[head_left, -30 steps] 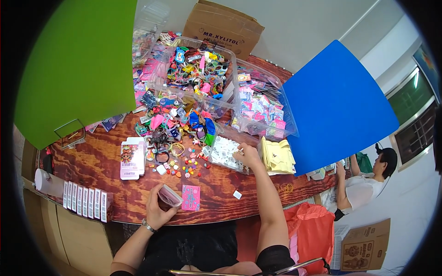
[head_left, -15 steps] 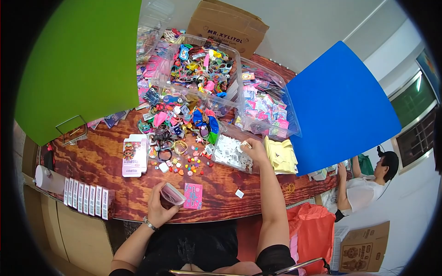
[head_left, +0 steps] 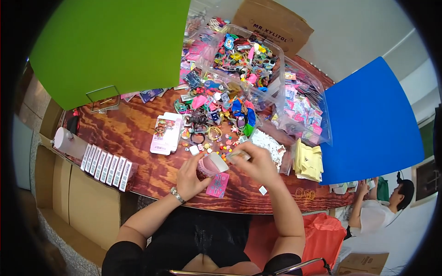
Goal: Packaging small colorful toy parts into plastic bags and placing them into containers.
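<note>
My left hand (head_left: 188, 178) is wrapped round a small pink carton (head_left: 207, 171), its open white-lined mouth facing up and to the right. Just beside that mouth, my right hand (head_left: 258, 164) pinches a small pale packet (head_left: 240, 156), partly covered by the fingers. Under the carton lies a pink printed card (head_left: 218, 185) on the wooden table (head_left: 170, 172). Small colourful charms (head_left: 224, 149) are scattered beyond the hands. A clear tray of white packets (head_left: 272, 146) is behind my right hand, and a white square packet (head_left: 263, 190) lies near the table's front edge.
Clear bins of hair ties and trinkets (head_left: 248, 60) and pink packets (head_left: 301, 106) stand at the back. A flattened pink-white carton (head_left: 165, 133), upright cartons (head_left: 106, 168) and a yellow paper stack (head_left: 307, 161) surround the work area. A co-worker (head_left: 380, 209) sits at right.
My right hand has come left from the tray of white packets to the carton's mouth, holding a small packet. The whole view has shifted, and the carton's opening now shows wider.
</note>
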`<state>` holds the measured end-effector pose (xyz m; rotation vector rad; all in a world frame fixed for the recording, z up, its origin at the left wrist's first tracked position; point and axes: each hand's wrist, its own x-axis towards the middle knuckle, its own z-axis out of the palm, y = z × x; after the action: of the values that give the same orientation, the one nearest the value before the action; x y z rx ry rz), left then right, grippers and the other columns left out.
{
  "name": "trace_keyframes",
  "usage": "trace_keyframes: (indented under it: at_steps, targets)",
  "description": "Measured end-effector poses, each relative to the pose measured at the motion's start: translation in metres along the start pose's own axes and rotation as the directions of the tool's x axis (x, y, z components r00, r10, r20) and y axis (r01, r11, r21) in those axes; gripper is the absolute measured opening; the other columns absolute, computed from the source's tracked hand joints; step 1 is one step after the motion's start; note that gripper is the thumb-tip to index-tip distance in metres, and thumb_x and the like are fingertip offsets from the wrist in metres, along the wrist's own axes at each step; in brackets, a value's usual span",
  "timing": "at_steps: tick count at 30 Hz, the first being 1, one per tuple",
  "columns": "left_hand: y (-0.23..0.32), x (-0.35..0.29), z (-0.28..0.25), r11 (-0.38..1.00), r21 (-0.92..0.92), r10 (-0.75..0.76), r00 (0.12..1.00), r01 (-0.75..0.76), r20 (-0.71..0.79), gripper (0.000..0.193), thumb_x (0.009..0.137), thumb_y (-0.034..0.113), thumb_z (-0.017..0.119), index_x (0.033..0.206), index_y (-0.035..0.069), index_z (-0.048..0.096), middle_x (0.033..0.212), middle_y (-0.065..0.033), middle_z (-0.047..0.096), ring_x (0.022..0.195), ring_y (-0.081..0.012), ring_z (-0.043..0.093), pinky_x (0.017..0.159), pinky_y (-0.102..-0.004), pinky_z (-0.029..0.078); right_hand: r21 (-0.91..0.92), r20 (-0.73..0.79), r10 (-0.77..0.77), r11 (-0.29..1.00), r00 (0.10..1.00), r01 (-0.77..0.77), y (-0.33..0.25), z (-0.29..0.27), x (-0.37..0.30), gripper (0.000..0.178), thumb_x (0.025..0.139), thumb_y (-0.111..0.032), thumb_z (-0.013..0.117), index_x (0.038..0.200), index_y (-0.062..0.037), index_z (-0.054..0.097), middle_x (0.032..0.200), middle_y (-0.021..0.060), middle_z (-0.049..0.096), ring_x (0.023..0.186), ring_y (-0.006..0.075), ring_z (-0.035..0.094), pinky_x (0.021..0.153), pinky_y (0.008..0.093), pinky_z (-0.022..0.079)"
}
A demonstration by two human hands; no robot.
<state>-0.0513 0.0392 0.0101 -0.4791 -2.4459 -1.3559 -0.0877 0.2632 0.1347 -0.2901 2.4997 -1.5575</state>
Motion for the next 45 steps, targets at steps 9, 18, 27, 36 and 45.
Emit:
trace_keyframes:
  at_steps: [9, 18, 27, 36, 45]
  targets:
    - [0.002, -0.012, -0.012, 0.999, 0.047, -0.012, 1.000, 0.012, 0.003, 0.086, 0.065, 0.020, 0.086, 0.139, 0.000, 0.048, 0.123, -0.0207, 0.062, 0.109, -0.0389, 0.060, 0.093, -0.0446, 0.050, -0.371, 0.095, -0.412, 0.830, 0.906, 0.417, -0.006, 0.052, -0.005, 0.039, 0.083, -0.015, 0.079, 0.118, -0.0065, 0.065, 0.094, 0.0140, 0.067, 0.074, 0.0282, 0.070, 0.064, 0.0399, 0.057]
    - [-0.004, -0.014, 0.002, 0.976, -0.021, -0.216, 0.976, 0.215, -0.029, 0.089, 0.068, 0.031, 0.087, 0.140, 0.000, 0.045, 0.121, -0.0231, 0.062, 0.108, -0.0412, 0.060, 0.092, -0.0464, 0.049, -0.622, 0.117, -0.658, 0.535, 0.744, 0.572, 0.012, 0.072, -0.020, 0.029, 0.077, -0.015, 0.080, 0.104, -0.0123, 0.072, 0.094, 0.0036, 0.066, 0.074, 0.0218, 0.064, 0.065, 0.0343, 0.053]
    - [-0.022, -0.010, -0.015, 0.976, -0.115, -0.196, 0.977, 0.186, -0.088, 0.078, 0.069, 0.020, 0.086, 0.135, 0.001, 0.050, 0.124, -0.0204, 0.060, 0.116, -0.0370, 0.059, 0.097, -0.0446, 0.049, -0.323, -0.453, -0.184, 0.946, 0.872, 0.031, 0.095, 0.038, -0.096, 0.014, 0.085, -0.002, 0.072, 0.099, -0.0029, 0.071, 0.088, 0.0113, 0.068, 0.076, 0.0224, 0.067, 0.066, 0.0335, 0.053]
    - [-0.028, -0.025, -0.007, 0.994, -0.059, -0.089, 0.996, 0.089, -0.004, 0.081, 0.069, 0.015, 0.085, 0.139, 0.000, 0.048, 0.129, -0.0200, 0.058, 0.119, -0.0358, 0.058, 0.099, -0.0431, 0.047, -0.525, -0.320, -0.295, 0.846, 0.900, 0.091, 0.123, 0.066, -0.202, 0.028, 0.083, -0.017, 0.078, 0.109, -0.0076, 0.070, 0.101, 0.0098, 0.066, 0.090, 0.0290, 0.064, 0.077, 0.0379, 0.053]
    - [-0.014, -0.026, -0.008, 0.997, -0.061, -0.052, 0.997, 0.055, 0.055, 0.079, 0.073, 0.020, 0.087, 0.138, -0.001, 0.048, 0.124, -0.0196, 0.061, 0.113, -0.0325, 0.063, 0.096, -0.0411, 0.051, -0.406, -0.623, 0.080, 0.817, 0.778, -0.409, 0.150, 0.016, -0.159, 0.016, 0.090, -0.015, 0.071, 0.101, -0.0042, 0.067, 0.090, 0.0131, 0.064, 0.079, 0.0289, 0.065, 0.071, 0.0392, 0.052]
